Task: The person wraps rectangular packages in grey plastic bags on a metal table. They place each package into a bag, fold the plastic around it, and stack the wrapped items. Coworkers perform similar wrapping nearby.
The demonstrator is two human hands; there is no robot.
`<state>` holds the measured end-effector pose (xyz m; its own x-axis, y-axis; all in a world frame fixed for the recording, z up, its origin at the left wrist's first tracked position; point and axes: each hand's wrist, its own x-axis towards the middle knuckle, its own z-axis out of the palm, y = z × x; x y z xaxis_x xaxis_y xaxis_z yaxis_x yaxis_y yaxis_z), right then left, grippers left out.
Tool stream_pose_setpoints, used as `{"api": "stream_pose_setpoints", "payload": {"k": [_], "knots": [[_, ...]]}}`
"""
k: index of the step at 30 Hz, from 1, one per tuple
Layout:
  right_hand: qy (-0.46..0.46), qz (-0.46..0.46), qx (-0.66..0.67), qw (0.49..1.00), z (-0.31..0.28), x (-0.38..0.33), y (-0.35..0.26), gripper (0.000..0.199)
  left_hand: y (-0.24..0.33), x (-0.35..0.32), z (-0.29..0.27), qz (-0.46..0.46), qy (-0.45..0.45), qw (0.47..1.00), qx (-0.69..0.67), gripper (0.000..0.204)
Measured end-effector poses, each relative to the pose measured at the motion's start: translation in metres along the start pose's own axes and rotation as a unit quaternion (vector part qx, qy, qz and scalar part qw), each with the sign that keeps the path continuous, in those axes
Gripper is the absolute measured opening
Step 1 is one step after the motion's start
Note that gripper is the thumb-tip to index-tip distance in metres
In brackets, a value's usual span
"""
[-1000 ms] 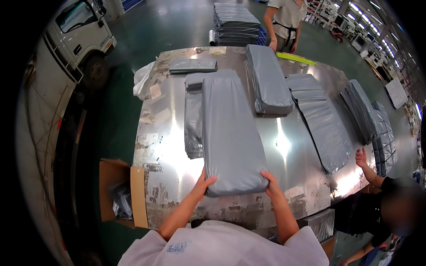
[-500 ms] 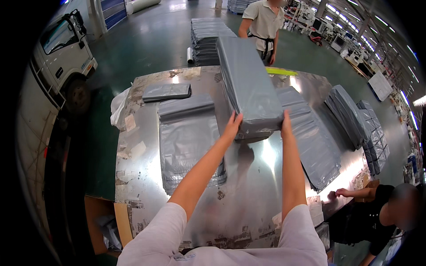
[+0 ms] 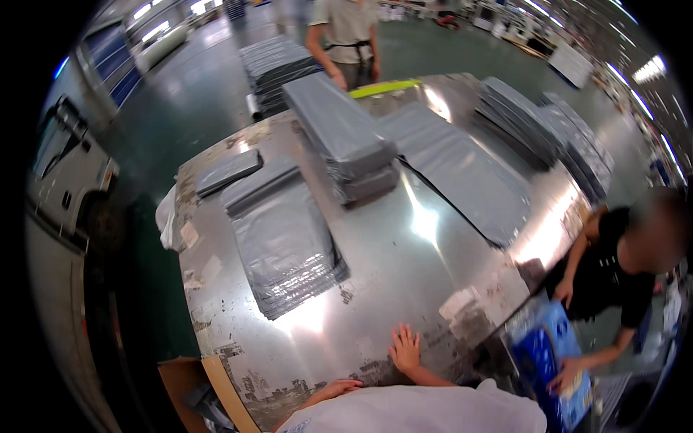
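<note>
My right hand (image 3: 406, 348) lies flat near the front edge of the metal table (image 3: 375, 289), fingers spread and nothing in them. Close by on its left, my left hand (image 3: 336, 390) rests at the same edge, its fingers stretched out to the right; part of it is hidden by my sleeve. Beyond them stands a tall stack of grey plastic-wrapped packages (image 3: 339, 130), touched by neither hand. A flat pile of grey plastic bags (image 3: 281, 231) lies to its left, and another flat grey pile (image 3: 462, 169) to its right.
A co-worker in black (image 3: 613, 260) handles a blue plastic package (image 3: 552, 353) at the right. Another person (image 3: 350, 36) stands across the table. Grey bundles (image 3: 520, 119) sit at the far right, a small folded one (image 3: 229, 173) at the left. An open carton (image 3: 184, 382) is at front left.
Both hands have let go of the grey stack and drawn back to the table's front edge. The view has turned right. The black-clad co-worker now has hands on a blue package.
</note>
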<state>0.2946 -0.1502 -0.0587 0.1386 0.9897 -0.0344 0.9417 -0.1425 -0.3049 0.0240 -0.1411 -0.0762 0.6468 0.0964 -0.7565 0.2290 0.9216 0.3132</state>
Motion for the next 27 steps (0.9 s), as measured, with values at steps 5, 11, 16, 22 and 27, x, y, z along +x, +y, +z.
{"api": "stream_pose_setpoints", "payload": {"k": [5,11,16,22,27], "knots": [[-0.001,-0.072,-0.021,0.997,-0.016,-0.038,-0.002,0.056,0.008,-0.004,-0.013,-0.076,-0.001,0.988,0.134,0.043],[0.002,-0.079,-0.04,0.996,-0.001,-0.046,0.005,0.058,0.003,-0.002,0.006,-0.037,0.099,0.974,0.199,0.061],[-0.041,0.044,-0.044,0.997,0.006,-0.058,-0.015,0.057,-0.014,0.008,0.008,0.053,0.162,0.968,0.183,0.068],[-0.049,0.07,-0.082,0.993,0.017,-0.108,-0.044,0.061,-0.015,0.02,-0.009,0.031,0.124,0.985,0.112,0.097],[-0.045,0.133,-0.086,0.986,0.009,-0.151,-0.041,0.065,-0.015,0.029,-0.012,0.021,0.147,0.98,0.132,0.099]]}}
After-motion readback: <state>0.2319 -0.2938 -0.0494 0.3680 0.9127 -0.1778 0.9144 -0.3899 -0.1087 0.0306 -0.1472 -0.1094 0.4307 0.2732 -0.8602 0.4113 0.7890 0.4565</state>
